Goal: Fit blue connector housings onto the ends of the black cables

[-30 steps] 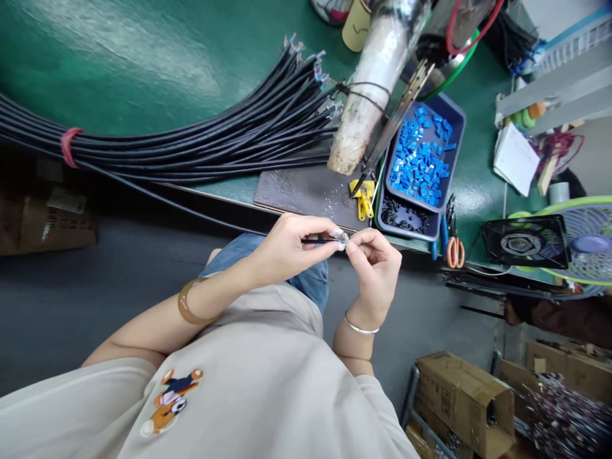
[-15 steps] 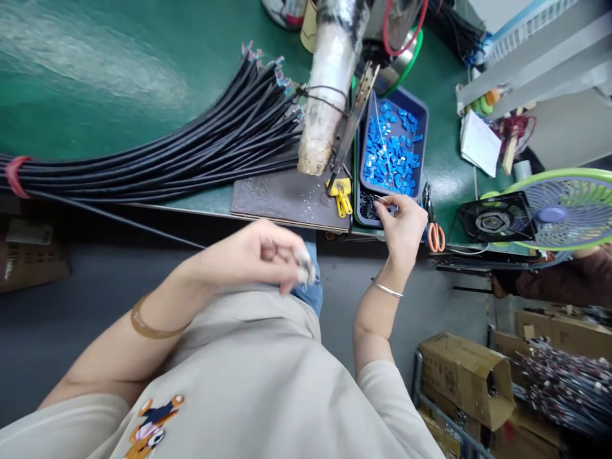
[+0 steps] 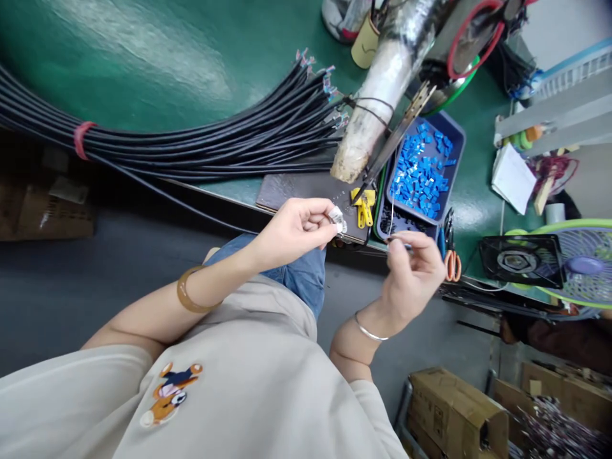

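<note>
My left hand [image 3: 300, 231] is closed, with a small whitish piece [image 3: 338, 218] between thumb and fingers, just in front of the dark board [image 3: 287, 189]. To the right, my right hand [image 3: 412, 271] is pinched near the front of the trays; what its fingertips hold is too small to make out. The upper tray [image 3: 458, 137] holds many blue connectors [image 3: 418, 172]. Below it, small black parts [image 3: 406, 223] lie in another tray. A yellow tool [image 3: 364, 207] rests on the board's right end.
A bundle of black cables [image 3: 215, 150] with a red tie crosses the green table [image 3: 119, 57]. A wrapped pole [image 3: 370, 115] rises over the board. Orange-handled scissors [image 3: 452, 264] and a fan [image 3: 581, 264] are at right; cardboard boxes [image 3: 444, 408] stand below.
My right hand has come back from the black parts toward me. My left hand has moved up to the board's edge with the whitish piece. The view has shifted.
</note>
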`<state>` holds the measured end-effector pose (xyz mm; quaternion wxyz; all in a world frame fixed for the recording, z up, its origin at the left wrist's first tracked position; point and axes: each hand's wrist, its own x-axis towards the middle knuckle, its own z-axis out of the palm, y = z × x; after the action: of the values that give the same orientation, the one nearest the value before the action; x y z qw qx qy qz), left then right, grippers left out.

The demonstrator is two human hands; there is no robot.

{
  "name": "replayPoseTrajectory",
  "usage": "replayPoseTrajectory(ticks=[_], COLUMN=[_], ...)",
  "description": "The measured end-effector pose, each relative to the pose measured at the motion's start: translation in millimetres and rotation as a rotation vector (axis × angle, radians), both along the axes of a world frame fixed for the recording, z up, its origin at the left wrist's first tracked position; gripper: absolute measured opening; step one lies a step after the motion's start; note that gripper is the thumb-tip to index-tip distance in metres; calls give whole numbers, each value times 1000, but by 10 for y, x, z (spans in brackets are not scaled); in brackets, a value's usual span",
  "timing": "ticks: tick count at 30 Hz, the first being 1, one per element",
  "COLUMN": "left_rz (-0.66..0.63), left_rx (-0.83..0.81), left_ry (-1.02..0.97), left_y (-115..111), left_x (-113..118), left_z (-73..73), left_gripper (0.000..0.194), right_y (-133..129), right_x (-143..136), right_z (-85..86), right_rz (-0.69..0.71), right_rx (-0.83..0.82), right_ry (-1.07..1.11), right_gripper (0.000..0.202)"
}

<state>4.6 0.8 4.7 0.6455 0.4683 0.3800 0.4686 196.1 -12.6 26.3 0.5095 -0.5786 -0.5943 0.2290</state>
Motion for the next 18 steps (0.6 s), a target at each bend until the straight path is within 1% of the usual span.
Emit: replayPoseTrajectory(ticks=[3, 6, 10, 18], left_rz=[14, 18, 7, -9], left_rx=[33, 52, 58, 92], left_ry=[23, 37, 56, 73], left_y=[3, -3, -6, -15], left_x=[34, 36, 24, 8], left_z=[0, -8, -6, -25], left_gripper=[8, 8, 10, 11], right_y=[-87, -69, -28, -23], right_x=[-244, -360, -391, -414], right_z=[-48, -129, -185, -195], right_rz=[61, 66, 84, 91], right_rx=[-23, -51, -76, -72], right_ry=[30, 80, 133, 205], right_gripper=[3, 5, 4, 1])
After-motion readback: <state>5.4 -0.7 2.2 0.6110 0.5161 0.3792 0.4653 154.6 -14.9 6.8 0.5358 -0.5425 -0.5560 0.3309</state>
